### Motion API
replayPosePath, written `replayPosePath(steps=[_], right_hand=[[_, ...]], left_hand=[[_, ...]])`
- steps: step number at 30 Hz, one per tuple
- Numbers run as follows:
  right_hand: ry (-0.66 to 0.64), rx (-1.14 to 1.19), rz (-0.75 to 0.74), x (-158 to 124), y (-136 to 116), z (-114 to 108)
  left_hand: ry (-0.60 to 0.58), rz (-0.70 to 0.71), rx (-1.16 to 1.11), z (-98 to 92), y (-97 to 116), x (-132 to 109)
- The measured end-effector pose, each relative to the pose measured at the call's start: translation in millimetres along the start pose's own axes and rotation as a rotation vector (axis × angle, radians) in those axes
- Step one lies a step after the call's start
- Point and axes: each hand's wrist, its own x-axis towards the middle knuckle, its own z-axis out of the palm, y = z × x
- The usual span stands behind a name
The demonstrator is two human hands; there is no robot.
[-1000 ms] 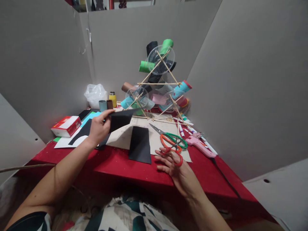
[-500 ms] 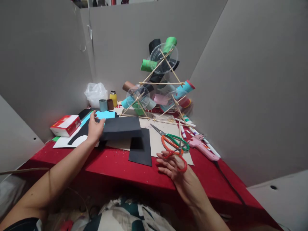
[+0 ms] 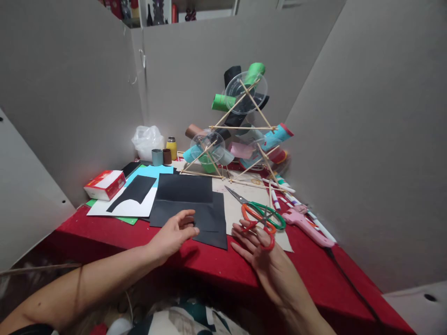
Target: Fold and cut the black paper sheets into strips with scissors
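My left hand point(image 3: 173, 236) is held over the near edge of the black paper point(image 3: 185, 188), its fingers parted and nothing between them. The black sheets lie overlapped, one with a crease across it. On my right hand point(image 3: 263, 251) hangs a small pair of red-handled scissors point(image 3: 268, 238), a loop around the thumb and the palm turned up. Just beyond, larger scissors point(image 3: 238, 195) with one green and one orange handle rest on the cardboard point(image 3: 232, 211). A cut black piece point(image 3: 131, 188) with a curved edge lies on white paper point(image 3: 101, 208) to the left.
A wheel model of sticks, clear discs point(image 3: 246, 93) and coloured paper tubes stands at the back. Right of it lie markers point(image 3: 275, 199) and a pink glue gun point(image 3: 307, 225) with its cord. A red-white box point(image 3: 104, 185), plastic bag point(image 3: 148, 142) and yellow bottle point(image 3: 171, 149) stand left.
The raised black paper now lies flat on the other black sheet. My left hand has let it go and come nearer and to the right. My right hand still holds the small scissors.
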Motion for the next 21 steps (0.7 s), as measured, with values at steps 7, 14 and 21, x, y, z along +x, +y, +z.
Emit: replayPosePath(steps=[7, 14, 21], right_hand=[[-0.069, 0.06, 0.101, 2, -1, 2], [-0.111, 0.11, 0.134, 0, 0, 3], [-0.146, -0.278, -0.026, 8, 11, 7]], left_hand=[[-0.056, -0.132, -0.115, 13.9, -4, -10], [-0.18, -0.144, -0.169, 22.3, -14, -1], [-0.216, -0.124, -0.17, 23.8, -14, -1]])
